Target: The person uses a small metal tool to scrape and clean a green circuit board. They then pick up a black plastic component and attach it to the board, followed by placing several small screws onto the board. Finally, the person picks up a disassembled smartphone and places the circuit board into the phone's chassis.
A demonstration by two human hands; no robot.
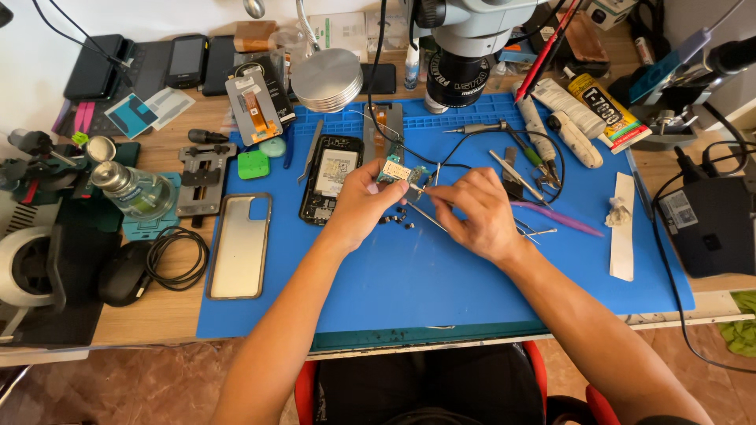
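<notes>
From the head camera, looking straight down: the person sits at a wooden tabletop (177,311) covered over most of its middle by a blue work mat (441,283).

The left hand (358,206) is curled closed, pinching a small green circuit board (400,171) between thumb and fingertips just above the mat, near the mat's far edge and below the microscope (461,55). The right hand (476,212) is closed too, fingers bunched around a pair of thin metal tweezers (429,206) whose tip meets the board's right end. Just under the hands, a scatter of tiny dark screws (398,219) lies on the mat.

Left of the hands, an opened black phone body (331,179) rests on the mat, and nearer the mat's left edge a clear phone case (239,245) lies flat. Toward the mat's right edge sit 2 glue tubes (587,106) and a purple pry tool (555,218).

By my reading, the step in hand is fine work on the board itself, picking at or seating a small part with the tweezers. The next move seems to call for a steady left pinch, so the board does not turn, and a light, exact touch from the tweezer tip. Whether anything is held in that tip, I cannot tell.
</notes>
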